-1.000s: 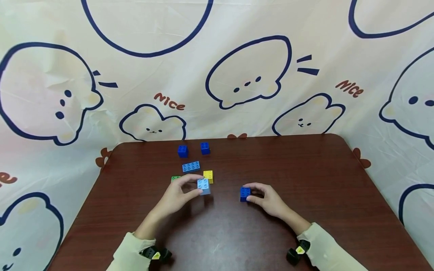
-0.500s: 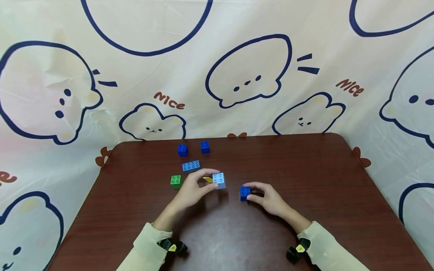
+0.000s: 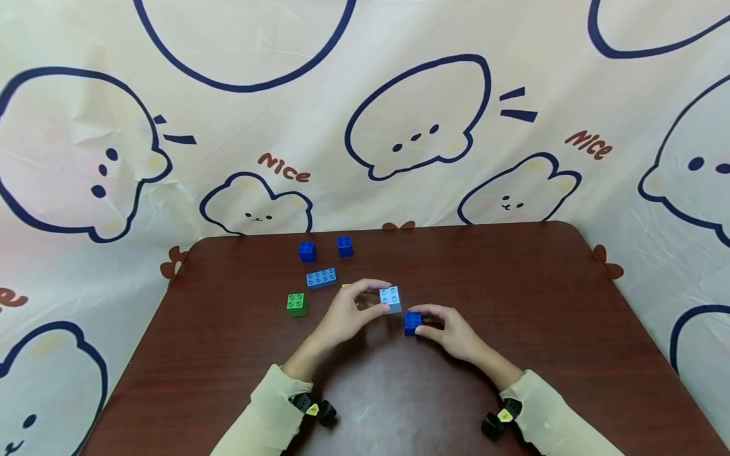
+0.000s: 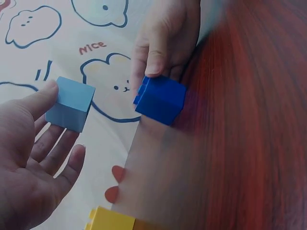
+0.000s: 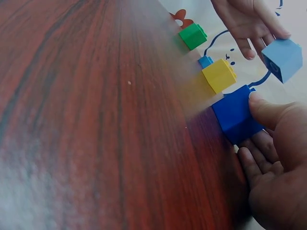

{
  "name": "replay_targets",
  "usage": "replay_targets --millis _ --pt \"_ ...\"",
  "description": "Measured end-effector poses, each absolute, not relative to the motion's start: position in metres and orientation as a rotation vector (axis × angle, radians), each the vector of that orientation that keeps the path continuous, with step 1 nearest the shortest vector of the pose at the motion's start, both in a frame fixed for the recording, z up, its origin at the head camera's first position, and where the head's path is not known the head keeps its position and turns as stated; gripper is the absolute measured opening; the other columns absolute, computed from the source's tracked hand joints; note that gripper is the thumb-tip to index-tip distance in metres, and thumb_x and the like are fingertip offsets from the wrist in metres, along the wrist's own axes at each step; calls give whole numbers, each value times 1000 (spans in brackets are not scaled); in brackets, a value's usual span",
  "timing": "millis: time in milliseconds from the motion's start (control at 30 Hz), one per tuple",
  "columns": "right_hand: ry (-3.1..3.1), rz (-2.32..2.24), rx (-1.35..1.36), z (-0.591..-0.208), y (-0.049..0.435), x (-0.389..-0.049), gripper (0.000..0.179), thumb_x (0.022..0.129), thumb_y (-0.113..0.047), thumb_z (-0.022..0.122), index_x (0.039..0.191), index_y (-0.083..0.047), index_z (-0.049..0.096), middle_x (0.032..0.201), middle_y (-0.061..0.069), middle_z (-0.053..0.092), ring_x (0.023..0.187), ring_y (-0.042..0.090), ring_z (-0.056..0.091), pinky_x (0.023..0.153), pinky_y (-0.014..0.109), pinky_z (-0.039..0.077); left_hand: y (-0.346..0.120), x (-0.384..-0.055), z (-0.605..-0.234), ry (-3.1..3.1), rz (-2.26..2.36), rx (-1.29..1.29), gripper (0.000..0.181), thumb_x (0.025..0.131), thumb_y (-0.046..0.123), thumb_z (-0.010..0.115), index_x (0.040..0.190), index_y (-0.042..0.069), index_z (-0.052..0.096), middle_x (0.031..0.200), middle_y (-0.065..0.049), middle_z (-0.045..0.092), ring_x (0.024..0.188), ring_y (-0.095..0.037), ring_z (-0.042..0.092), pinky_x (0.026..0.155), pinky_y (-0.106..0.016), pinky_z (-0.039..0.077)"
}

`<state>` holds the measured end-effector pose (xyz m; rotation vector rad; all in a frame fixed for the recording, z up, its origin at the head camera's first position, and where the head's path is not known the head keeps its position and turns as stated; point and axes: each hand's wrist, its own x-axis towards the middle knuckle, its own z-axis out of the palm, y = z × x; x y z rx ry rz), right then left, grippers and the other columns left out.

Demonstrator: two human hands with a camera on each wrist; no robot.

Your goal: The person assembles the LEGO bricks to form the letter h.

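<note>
My left hand (image 3: 349,315) pinches a light blue building brick (image 3: 390,299) between thumb and fingers. In the right wrist view that light blue brick (image 5: 283,60) is held up off the table, its hollow underside partly showing. My right hand (image 3: 456,334) grips a dark blue brick (image 3: 412,323) that sits on the tabletop, studs upward. The two bricks are close but apart, the light blue one higher and just left of the dark blue one. Behind my left hand a yellow brick (image 5: 219,76) is mostly hidden in the head view.
A green brick (image 3: 296,304) stands left of my left hand. Farther back lie a longer blue brick (image 3: 321,278) and two dark blue bricks, one at left (image 3: 307,252) and one at right (image 3: 345,246). The brown table (image 3: 542,285) ends at a printed cloth (image 3: 416,38).
My left hand has carried the light blue brick rightward, up to beside the dark blue brick. This uncovered the green brick and covered most of the yellow one. My right hand has stayed put.
</note>
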<state>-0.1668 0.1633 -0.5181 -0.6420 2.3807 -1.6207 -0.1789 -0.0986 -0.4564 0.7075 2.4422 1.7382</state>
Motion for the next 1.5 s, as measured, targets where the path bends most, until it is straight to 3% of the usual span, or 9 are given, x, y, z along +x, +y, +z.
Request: replay_targets --millis 267,533,1167,1500 --pt "2375 -1626 -632 -519 164 -168 36 97 -12 70 132 -4 65 127 13 67 113 26 66 95 35 53 -86 -180 -463 2414 1715 720 35 93 12 76 127 11 69 119 -5 70 101 -29 66 82 -35 56" --pt "2395 -1614 -681 -519 164 -168 37 97 -11 71 131 3 63 123 16 68 110 26 67 92 31 54 -76 -180 -466 2393 1684 710 33 94 13 75 126 12 69 118 -3 70 99 -23 66 84 -35 56" --pt "2368 -1615 -659 -519 163 -168 40 97 -12 71 133 0 62 126 13 68 112 26 66 94 33 53 -66 -179 -480 2330 1709 701 32 95 11 74 126 10 69 117 -3 70 97 -17 65 79 -31 55" --pt "2351 -1635 -638 -518 163 -167 43 96 -12 71 136 1 59 127 14 66 113 26 66 96 36 53 -63 -176 -478 2306 1708 726 33 95 9 73 127 5 68 118 -12 70 99 -26 66 80 -32 55"
